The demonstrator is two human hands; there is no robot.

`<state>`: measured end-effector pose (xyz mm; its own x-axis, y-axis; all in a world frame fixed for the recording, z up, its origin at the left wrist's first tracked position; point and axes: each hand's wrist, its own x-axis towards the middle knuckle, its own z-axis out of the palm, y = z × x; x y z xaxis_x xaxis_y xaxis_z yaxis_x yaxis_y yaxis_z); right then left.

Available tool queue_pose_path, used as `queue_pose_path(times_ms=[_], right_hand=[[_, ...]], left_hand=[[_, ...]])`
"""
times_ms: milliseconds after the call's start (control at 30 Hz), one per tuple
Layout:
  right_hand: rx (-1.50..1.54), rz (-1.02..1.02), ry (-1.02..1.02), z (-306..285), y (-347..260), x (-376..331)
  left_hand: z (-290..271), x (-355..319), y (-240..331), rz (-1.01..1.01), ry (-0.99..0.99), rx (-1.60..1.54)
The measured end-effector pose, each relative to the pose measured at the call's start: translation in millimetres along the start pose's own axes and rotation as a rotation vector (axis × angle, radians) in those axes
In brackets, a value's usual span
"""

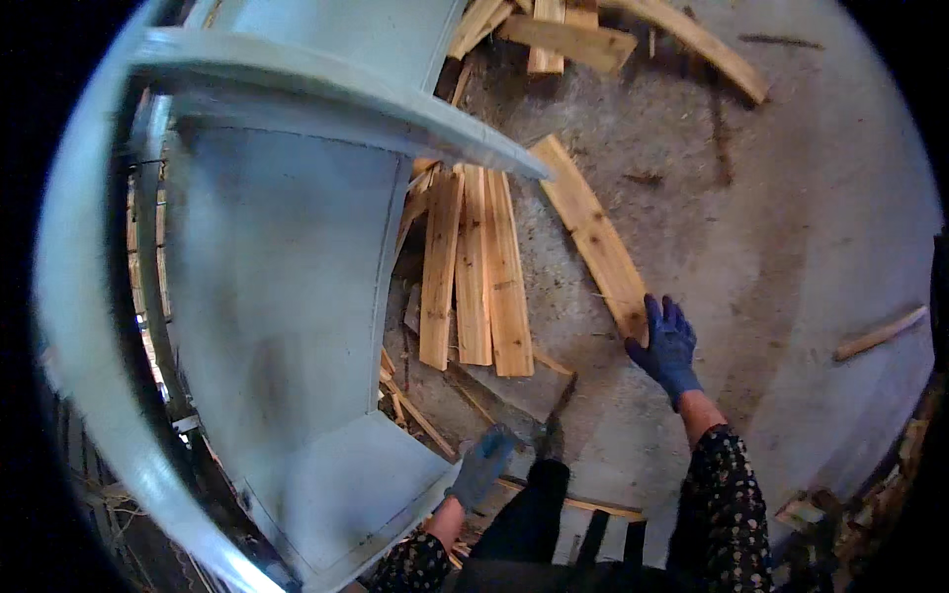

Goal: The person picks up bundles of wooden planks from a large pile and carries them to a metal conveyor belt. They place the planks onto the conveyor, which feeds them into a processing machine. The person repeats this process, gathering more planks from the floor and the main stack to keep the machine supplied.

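My right hand [668,348], in a blue-grey work glove, grips the near end of a long wooden board [593,235]. The board slants away to the far left above the floor, its far end beside the tip of a pale curved metal bar [395,109]. My left hand [484,465], gloved in grey, is low and near my body, just right of the grey metal panel [287,287]. Its fingers are blurred, and whether they hold anything is unclear. Between the panel and the held board lie three boards [473,267] side by side, pointing away from me.
More boards [573,40] are heaped at the far end. A loose wooden stick [880,333] lies on the concrete floor [751,247] at the right. Scrap wood [870,514] is piled at the lower right. Thin offcuts [420,410] lie along the panel's edge.
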<state>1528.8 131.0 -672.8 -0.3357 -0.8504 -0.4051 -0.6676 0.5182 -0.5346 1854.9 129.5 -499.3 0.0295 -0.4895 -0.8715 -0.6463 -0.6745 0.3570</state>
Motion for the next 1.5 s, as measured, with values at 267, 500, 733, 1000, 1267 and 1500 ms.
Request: queue_pose_path(times_ms=[267, 500, 733, 1000, 1267, 1500], right_hand=[[-0.198, -0.1, 0.223, 109, 3, 37], [0.067, -0.106, 0.151, 77, -83, 1], [0.345, -0.25, 0.091, 139, -162, 15], [1.308, 0.233, -0.409, 175, -136, 37], [1.554, 0.362, -0.641, 130, -119, 51], [1.401, 0.452, -0.712, 97, -60, 12]], left_hand=[[-103, 169, -17, 0.198, 0.338, 0.342], [-171, 249, -7, 0.149, 0.53, 0.419], [-206, 315, -31, 0.27, 0.626, 0.567], [-172, 285, -1, 0.162, 0.323, 0.089], [-127, 224, -5, 0.096, -0.015, -0.706], [-46, 184, 17, -0.059, -0.102, -0.777]])
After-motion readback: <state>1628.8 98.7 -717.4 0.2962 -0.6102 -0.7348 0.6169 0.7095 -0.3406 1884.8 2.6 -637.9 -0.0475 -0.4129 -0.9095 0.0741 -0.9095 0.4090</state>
